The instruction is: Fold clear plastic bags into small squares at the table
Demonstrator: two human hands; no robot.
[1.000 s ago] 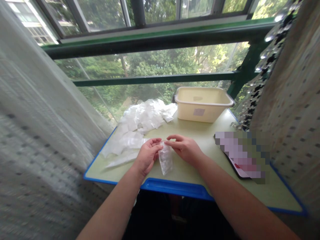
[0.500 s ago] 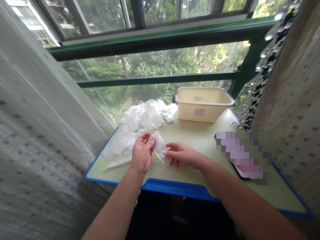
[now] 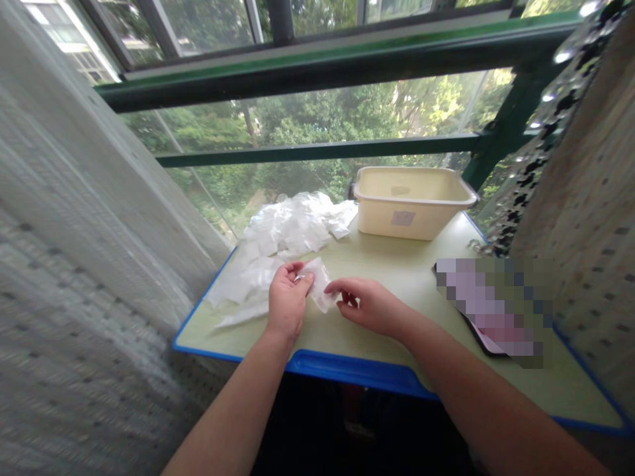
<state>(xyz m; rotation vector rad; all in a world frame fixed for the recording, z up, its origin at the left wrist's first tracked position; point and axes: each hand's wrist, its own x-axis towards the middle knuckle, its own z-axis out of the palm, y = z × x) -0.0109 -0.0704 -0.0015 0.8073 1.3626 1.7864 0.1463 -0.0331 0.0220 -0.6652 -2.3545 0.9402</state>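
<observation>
My left hand (image 3: 288, 299) is closed on a small clear plastic bag (image 3: 318, 288), pinching its left side between thumb and fingers. The bag is crinkled and see-through; I cannot make out whether anything is in it. On its right, my right hand (image 3: 364, 303) has its fingers bent and apart, with the index fingertip at the bag's edge and the thumb held away below. A heap of similar clear and white plastic bags (image 3: 295, 228) covers the table's back left, and flat ones spread forward beside my left hand.
A cream plastic bin (image 3: 381, 221) with a label on its front stands at the back right of the pale green table (image 3: 387, 264). A phone-like object (image 3: 489, 337), mostly blurred out, lies at the right. A blue tray lip (image 3: 352, 370) runs along the front edge. Curtains hang on both sides.
My right thumb has moved away from the index finger, and the right hand's grip on the bag's edge has loosened. My left hand still holds the bag. The view has shifted slightly.
</observation>
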